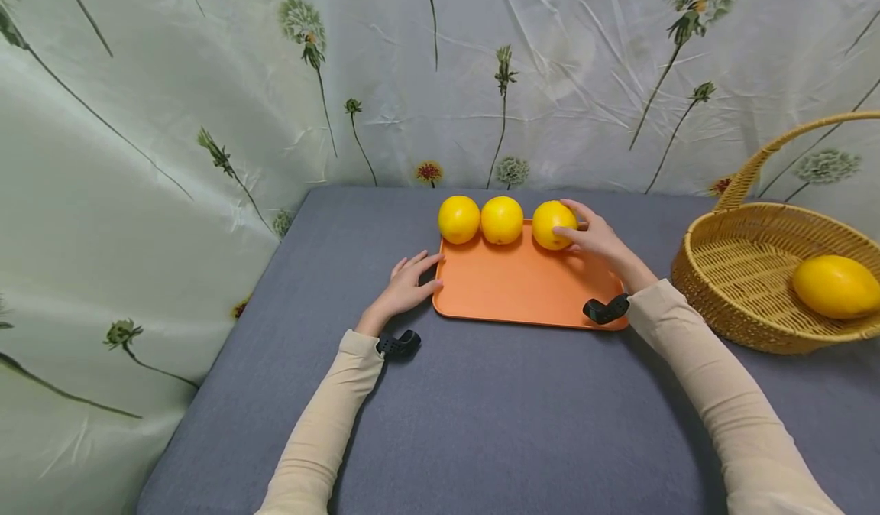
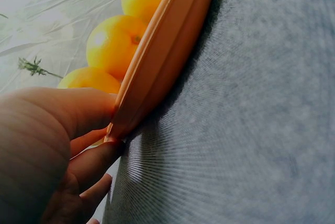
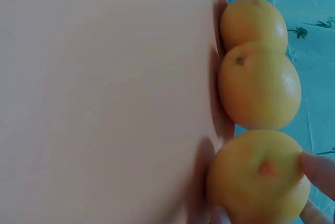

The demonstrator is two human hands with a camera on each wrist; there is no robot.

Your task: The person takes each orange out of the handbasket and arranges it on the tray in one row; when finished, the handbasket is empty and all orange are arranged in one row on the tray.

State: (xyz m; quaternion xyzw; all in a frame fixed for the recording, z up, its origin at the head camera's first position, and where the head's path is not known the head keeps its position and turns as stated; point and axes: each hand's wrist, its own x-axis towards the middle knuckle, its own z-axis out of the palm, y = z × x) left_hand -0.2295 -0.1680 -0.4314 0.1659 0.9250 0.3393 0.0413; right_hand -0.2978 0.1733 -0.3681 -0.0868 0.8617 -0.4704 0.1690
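An orange rectangular tray (image 1: 529, 286) lies on the table, with three yellow-orange oranges along its far edge. Two of them, the left orange (image 1: 459, 220) and the middle orange (image 1: 502, 220), sit side by side at the far left corner. My right hand (image 1: 596, 238) grips the third orange (image 1: 552, 225), thumb in front and fingers behind; the right wrist view shows a small gap between this orange (image 3: 256, 182) and the middle one. At the tray's left side, my left hand (image 1: 406, 284) touches the rim with thumb and forefinger, spread and fairly straight.
To the right stands a woven wicker basket (image 1: 715, 301) with a tall arched handle and an oval yellow fruit (image 1: 835, 286) inside. A grey cloth (image 1: 481, 408) covers the table. Behind and to the left hangs a pale floral curtain (image 1: 412, 79).
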